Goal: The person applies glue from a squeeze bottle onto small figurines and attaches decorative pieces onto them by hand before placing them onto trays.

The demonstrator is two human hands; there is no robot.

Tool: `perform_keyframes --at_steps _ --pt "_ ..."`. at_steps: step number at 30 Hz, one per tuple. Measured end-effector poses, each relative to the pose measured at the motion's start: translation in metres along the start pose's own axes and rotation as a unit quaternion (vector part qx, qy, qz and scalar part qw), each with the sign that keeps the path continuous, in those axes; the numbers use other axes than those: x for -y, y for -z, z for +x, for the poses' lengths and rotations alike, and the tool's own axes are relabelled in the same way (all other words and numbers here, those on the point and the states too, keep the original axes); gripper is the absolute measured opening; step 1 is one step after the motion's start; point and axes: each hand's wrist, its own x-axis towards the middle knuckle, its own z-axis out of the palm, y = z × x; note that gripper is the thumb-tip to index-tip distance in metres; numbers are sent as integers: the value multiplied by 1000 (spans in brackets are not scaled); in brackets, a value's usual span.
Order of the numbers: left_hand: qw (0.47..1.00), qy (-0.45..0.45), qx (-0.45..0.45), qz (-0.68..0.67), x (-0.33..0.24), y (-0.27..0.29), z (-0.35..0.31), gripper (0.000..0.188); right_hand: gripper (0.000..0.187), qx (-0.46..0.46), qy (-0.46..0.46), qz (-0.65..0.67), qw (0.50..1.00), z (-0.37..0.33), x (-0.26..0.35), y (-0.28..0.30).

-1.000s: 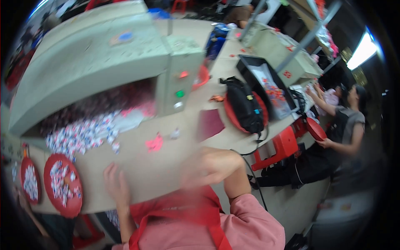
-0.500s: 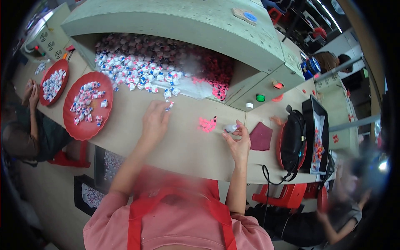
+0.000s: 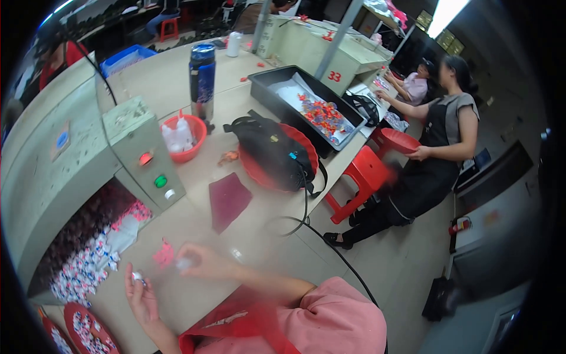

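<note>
Low on the left of the picture, my left hand (image 3: 141,300) is turned palm up, with a small white-and-blue figurine (image 3: 138,277) pinched at its fingertips. To its right, my right hand (image 3: 203,261) is closed around a small whitish bottle (image 3: 184,263), both blurred by motion. A little heap of pink pieces (image 3: 164,253) lies on the table just beyond my hands. Many more white-and-blue figurines (image 3: 85,265) are piled in the mouth of the pale green cabinet (image 3: 59,156), with pink pieces at the pile's far end.
Red scalloped plates (image 3: 73,321) of figurines sit at lower left. Beyond my hands are a maroon cloth (image 3: 229,202), a black bag (image 3: 274,150) on a red plate, an orange bowl (image 3: 200,141), a blue flask (image 3: 202,76) and a black tray (image 3: 259,88). A co-worker (image 3: 442,127) stands past a red stool (image 3: 365,171).
The view has swung to the right. My left hand has picked up a figurine and brought it nearer to my right hand, which still holds the bottle.
</note>
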Motion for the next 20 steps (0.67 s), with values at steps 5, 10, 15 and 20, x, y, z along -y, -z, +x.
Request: perform_keyframes --at_steps 5,10,15,20 --pt "990 89 35 -103 -7 -62 -8 53 28 23 -11 74 997 -8 30 15" --pt "998 -19 58 14 -20 -68 -22 46 31 -2 -63 145 987 -9 67 16" --pt "999 -51 7 -5 -23 -87 -19 33 25 -94 76 90 989 1 44 -2" --pt "997 -35 58 -27 -23 -98 -14 42 33 -96 39 68 992 -5 57 -9"
